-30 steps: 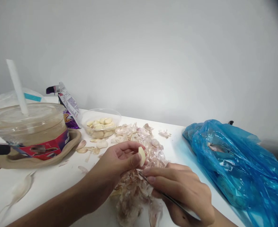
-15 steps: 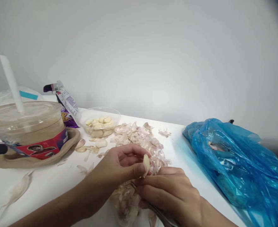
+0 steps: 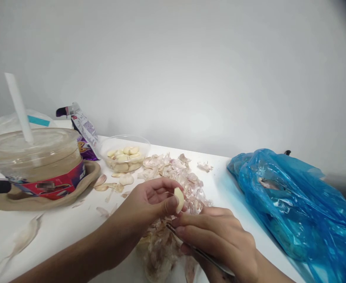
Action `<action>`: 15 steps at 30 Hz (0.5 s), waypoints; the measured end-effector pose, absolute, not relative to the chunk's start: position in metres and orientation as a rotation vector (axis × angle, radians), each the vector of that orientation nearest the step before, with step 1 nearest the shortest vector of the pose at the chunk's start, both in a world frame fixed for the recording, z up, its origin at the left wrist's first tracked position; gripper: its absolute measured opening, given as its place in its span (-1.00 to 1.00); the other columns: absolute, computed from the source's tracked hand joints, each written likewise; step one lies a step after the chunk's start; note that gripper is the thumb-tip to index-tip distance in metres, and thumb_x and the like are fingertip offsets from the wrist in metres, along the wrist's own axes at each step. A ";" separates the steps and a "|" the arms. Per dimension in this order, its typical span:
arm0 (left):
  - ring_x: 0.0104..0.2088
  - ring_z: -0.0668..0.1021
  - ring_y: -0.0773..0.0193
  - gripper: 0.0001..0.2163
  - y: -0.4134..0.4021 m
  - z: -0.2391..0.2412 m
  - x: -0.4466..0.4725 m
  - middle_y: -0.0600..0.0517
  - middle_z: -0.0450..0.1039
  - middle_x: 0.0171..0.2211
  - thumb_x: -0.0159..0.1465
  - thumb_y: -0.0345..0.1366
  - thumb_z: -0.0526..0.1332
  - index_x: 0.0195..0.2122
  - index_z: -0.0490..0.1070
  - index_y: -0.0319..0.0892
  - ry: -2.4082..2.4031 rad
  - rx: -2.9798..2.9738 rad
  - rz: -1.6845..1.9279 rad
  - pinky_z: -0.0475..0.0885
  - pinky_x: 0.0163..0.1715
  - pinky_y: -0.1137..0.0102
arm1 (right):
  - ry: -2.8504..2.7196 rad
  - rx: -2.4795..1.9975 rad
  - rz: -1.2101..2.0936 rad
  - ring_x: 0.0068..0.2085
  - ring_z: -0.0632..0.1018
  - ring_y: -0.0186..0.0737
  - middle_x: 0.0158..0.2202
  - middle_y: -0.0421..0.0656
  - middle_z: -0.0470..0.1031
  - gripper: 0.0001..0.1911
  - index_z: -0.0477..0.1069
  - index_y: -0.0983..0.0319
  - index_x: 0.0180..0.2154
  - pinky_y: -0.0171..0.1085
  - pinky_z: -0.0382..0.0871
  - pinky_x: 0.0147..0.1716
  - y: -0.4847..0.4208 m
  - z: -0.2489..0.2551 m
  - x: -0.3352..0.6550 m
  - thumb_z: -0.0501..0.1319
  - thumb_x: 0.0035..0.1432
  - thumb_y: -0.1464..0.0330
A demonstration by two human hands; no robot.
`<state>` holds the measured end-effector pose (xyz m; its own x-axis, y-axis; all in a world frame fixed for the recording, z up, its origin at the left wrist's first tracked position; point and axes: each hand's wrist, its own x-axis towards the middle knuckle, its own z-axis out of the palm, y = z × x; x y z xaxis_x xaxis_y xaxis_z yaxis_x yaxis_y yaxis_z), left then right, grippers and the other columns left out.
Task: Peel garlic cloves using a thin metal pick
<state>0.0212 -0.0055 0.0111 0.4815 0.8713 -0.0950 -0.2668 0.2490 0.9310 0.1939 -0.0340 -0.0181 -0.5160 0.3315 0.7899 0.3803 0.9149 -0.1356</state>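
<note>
My left hand [image 3: 147,206] pinches a pale peeled garlic clove [image 3: 179,199] between thumb and fingers, above a heap of papery garlic skins [image 3: 173,177]. My right hand [image 3: 220,239] sits just below and right of it, fingers closed round a thin metal blade [image 3: 200,252] whose tip points toward the clove. A clear plastic bowl [image 3: 125,154] holding several peeled cloves stands beyond the skins.
A lidded drink cup with a white straw [image 3: 34,157] stands at the left on a brown tray. A purple snack packet [image 3: 84,133] leans behind it. A crumpled blue plastic bag [image 3: 293,204] fills the right side. Loose cloves and skins lie on the white table [image 3: 61,224].
My left hand lowered the clove toward the right hand, then lifted it slightly again. My right hand shifted a little left and stayed closed on the blade.
</note>
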 end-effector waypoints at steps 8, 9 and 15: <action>-0.47 0.43 0.39 -0.92 -0.005 0.013 0.022 0.07 0.44 -0.50 0.12 -0.39 0.23 -0.33 0.39 -0.20 0.719 1.034 0.873 0.30 -0.48 0.54 | -2.139 -0.504 -0.054 -0.24 0.55 -0.30 -0.24 -0.09 0.53 -0.76 0.31 0.27 -0.11 -0.34 0.43 -0.29 -0.034 -0.018 0.194 -0.01 0.22 0.38; -0.46 0.43 0.39 -0.92 -0.005 0.013 0.022 0.07 0.44 -0.50 0.12 -0.39 0.23 -0.34 0.39 -0.20 0.726 1.033 0.876 0.31 -0.46 0.53 | -2.139 -0.505 -0.053 -0.24 0.55 -0.30 -0.24 -0.09 0.53 -0.76 0.31 0.27 -0.11 -0.34 0.43 -0.29 -0.034 -0.018 0.194 0.00 0.22 0.38; -0.44 0.46 0.37 -0.91 -0.006 0.013 0.023 0.05 0.48 -0.48 0.11 -0.40 0.24 -0.33 0.40 -0.20 0.722 1.025 0.870 0.34 -0.40 0.51 | -2.146 -0.505 -0.073 -0.23 0.54 -0.32 -0.23 -0.10 0.53 -0.77 0.31 0.28 -0.11 -0.36 0.42 -0.26 -0.034 -0.017 0.194 0.01 0.21 0.40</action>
<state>0.0232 -0.0059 0.0132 0.4754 0.8732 -0.1068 -0.2659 0.2584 0.9288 0.1939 -0.0339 -0.0174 -0.5093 0.3282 0.7955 0.3816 0.9147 -0.1330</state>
